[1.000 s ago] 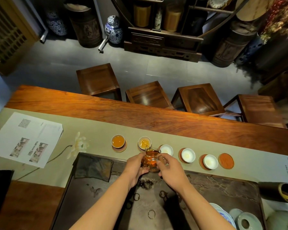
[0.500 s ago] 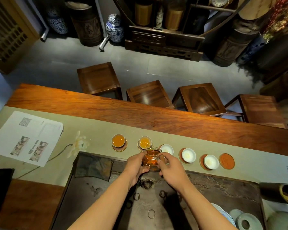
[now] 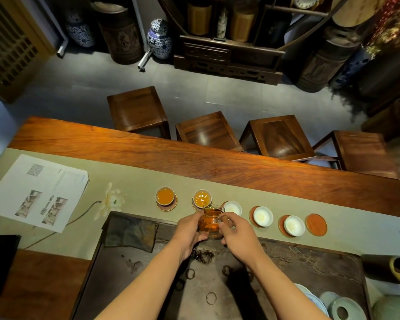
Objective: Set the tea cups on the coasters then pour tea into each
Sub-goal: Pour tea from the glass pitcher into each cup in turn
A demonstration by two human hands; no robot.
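A glass pitcher of amber tea is tilted forward, its spout over the second cup, which holds tea. My right hand grips the pitcher's handle; my left hand steadies its left side. The first cup at the left is full of tea on its coaster. Three white cups stand empty to the right: the third cup, the fourth cup and the fifth cup, each on a coaster. The rightmost orange coaster is bare.
A dark carved tea tray lies under my arms, with a dark cloth at its left corner. Printed sheets and a black phone lie at the left. White crockery stands at bottom right. Wooden stools line the table's far side.
The pitcher has stayed tipped over the second cup, and the tea level in that cup has risen. Both hands hold about the same place.
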